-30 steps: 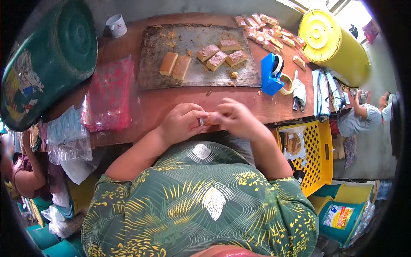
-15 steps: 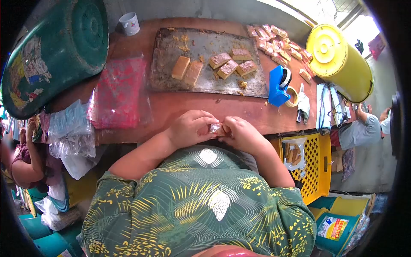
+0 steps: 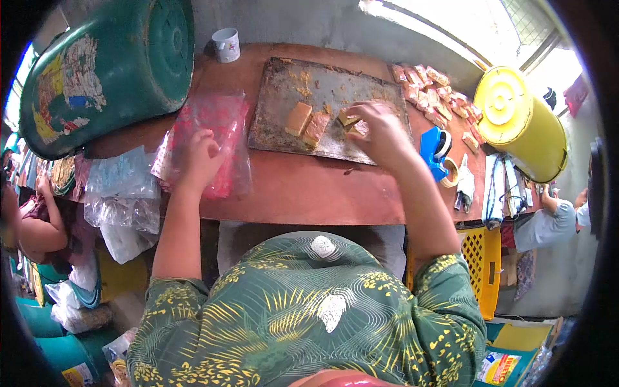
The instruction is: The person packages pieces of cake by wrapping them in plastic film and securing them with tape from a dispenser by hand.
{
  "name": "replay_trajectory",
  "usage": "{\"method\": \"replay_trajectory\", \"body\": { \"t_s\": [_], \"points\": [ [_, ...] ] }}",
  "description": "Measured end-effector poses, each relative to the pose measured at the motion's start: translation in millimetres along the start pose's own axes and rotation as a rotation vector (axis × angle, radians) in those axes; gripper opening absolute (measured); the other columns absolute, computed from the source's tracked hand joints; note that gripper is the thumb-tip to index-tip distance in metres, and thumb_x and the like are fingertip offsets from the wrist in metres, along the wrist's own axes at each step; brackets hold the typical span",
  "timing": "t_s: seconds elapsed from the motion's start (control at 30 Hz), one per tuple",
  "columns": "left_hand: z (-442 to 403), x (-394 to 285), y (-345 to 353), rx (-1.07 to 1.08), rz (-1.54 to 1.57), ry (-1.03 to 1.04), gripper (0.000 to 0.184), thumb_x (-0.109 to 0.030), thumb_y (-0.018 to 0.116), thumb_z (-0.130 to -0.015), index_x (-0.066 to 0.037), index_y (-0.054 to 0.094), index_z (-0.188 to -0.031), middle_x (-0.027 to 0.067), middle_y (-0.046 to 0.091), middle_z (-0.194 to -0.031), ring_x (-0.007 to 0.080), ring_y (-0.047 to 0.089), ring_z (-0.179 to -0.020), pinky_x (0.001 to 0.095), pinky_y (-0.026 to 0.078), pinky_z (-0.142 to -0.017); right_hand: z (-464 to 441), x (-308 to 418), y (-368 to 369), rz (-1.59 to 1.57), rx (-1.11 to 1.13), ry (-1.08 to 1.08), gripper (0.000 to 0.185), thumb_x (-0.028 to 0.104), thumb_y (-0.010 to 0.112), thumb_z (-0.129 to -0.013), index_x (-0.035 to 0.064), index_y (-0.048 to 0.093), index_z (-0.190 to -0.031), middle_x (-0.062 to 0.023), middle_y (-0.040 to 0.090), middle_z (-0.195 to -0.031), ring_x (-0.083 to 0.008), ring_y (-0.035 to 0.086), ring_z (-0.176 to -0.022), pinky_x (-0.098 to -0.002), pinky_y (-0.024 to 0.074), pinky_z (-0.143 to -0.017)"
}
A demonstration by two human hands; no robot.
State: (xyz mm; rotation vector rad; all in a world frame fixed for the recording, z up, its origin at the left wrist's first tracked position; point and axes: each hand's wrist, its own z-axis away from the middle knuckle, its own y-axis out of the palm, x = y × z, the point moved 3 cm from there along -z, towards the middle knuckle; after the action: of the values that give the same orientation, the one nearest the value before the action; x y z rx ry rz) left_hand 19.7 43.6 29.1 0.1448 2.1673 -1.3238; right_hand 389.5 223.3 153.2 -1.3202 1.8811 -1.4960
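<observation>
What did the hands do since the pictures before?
The two hands were together near the belly, fiddling with something small and shiny. They've let it go and moved apart. The left hand went out to the left, over the red plastic bags. The right hand reached forward to the cakes on the tray; its fingertips hide whether it grips one. The mug and blue tape dispenser stayed put.

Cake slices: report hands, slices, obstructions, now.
Left hand at pink bags. Right hand over cake slices on tray, fingers hiding some; grip unclear. No obstruction seen.
</observation>
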Motion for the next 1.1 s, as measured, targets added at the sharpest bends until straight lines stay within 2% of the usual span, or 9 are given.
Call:
{"method": "replay_trajectory", "body": {
  "t_s": [0.27,0.5,0.57,0.63,0.67,0.77,0.9,1.03,1.1],
  "points": [
    [5.4,7.5,-7.1,0.014,0.104,0.003,0.026,-0.028,0.072,-0.097,-0.003,0.077,-0.101,0.0151,0.066,-0.14,0.0364,0.056,-0.136,0.0446,0.043,-0.115,-44.0,-5.3,97.1,0.192,0.185,0.037,0.046,0.002,0.063,-0.087,0.0197,0.071,-0.128,-0.0064,0.064,-0.133,-0.0308,0.052,-0.134,-0.0464,0.0404,-0.114],
    [12.9,-57.3,-7.8,-0.085,-0.022,0.131,0.027,-0.032,0.079,-0.091,-0.006,0.073,-0.096,0.0163,0.065,-0.139,0.0374,0.054,-0.138,0.0466,0.043,-0.114,-22.9,12.9,55.8,0.029,-0.253,-0.004,0.045,0.01,0.081,-0.075,0.0104,0.068,-0.118,-0.0096,0.068,-0.124,-0.036,0.06,-0.123,-0.0474,0.0476,-0.107],
    [16.7,-63.3,4.7,-0.064,-0.033,0.139,0.028,-0.031,0.081,-0.089,-0.005,0.071,-0.093,0.0166,0.066,-0.136,0.0383,0.055,-0.135,0.0476,0.045,-0.112,-3.0,28.7,76.8,-0.429,-0.154,0.122,0.043,0.004,0.079,-0.081,0.0059,0.063,-0.121,-0.0119,0.069,-0.117,-0.0286,0.067,-0.115,-0.0389,0.0514,-0.102],
    [13.2,-57.1,13.7,0.02,-0.065,0.121,0.027,-0.028,0.082,-0.088,-0.004,0.069,-0.09,0.0167,0.066,-0.134,0.0389,0.057,-0.131,0.0487,0.046,-0.11,24.1,49.1,128.3,-1.499,0.089,0.142,0.055,0.005,0.08,-0.092,0.0053,0.052,-0.139,-0.0042,0.067,-0.12,-0.0158,0.063,-0.117,-0.0365,0.0508,-0.105],
    [11.5,-51.0,16.3,0.034,-0.017,0.098,0.027,-0.027,0.083,-0.087,-0.004,0.069,-0.09,0.0168,0.066,-0.134,0.039,0.058,-0.13,0.0489,0.046,-0.109,38.7,65.4,139.6,-1.632,0.095,0.206,0.056,0.01,0.081,-0.093,0.0053,0.05,-0.14,-0.0049,0.065,-0.125,-0.0159,0.063,-0.118,-0.0362,0.0508,-0.104],
    [7.3,-26.1,25.2,0.031,0.076,0.074,0.026,-0.025,0.083,-0.087,-0.003,0.069,-0.09,0.0171,0.066,-0.132,0.0389,0.06,-0.126,0.0486,0.047,-0.107,70.8,38.3,174.0,-1.468,-0.139,0.199,0.048,0.003,0.075,-0.094,0.0039,0.051,-0.136,-0.0062,0.063,-0.126,-0.0166,0.062,-0.118,-0.0355,0.0509,-0.102],
    [11.0,-41.8,12.2,0.008,0.025,0.123,0.024,-0.022,0.081,-0.088,-0.002,0.07,-0.087,0.0172,0.065,-0.131,0.0384,0.062,-0.122,0.0464,0.048,-0.106,110.1,-39.3,108.9,-1.018,-0.429,0.482,0.039,0.007,0.07,-0.097,0.0016,0.052,-0.131,-0.0072,0.062,-0.12,-0.0175,0.062,-0.11,-0.0355,0.0533,-0.096],
    [17.1,-66.0,2.1,0.036,-0.088,0.146,0.02,-0.019,0.079,-0.09,-0.001,0.071,-0.088,0.017,0.064,-0.132,0.0379,0.062,-0.122,0.0458,0.049,-0.106,154.0,-58.4,55.9,-1.028,-0.782,0.514,0.039,0.007,0.071,-0.099,0.003,0.05,-0.132,-0.0074,0.062,-0.118,-0.0146,0.063,-0.104,-0.0318,0.0545,-0.092],
    [17.0,-52.0,11.5,0.043,-0.054,0.127,0.018,-0.018,0.079,-0.09,-0.001,0.071,-0.092,0.0165,0.064,-0.132,0.037,0.063,-0.12,0.0448,0.05,-0.104,163.9,-49.4,48.3,-1.052,-0.745,0.486,0.04,0.004,0.072,-0.098,0.0026,0.048,-0.129,-0.0093,0.061,-0.118,-0.0164,0.063,-0.107,-0.032,0.0553,-0.091]
  ]
}}
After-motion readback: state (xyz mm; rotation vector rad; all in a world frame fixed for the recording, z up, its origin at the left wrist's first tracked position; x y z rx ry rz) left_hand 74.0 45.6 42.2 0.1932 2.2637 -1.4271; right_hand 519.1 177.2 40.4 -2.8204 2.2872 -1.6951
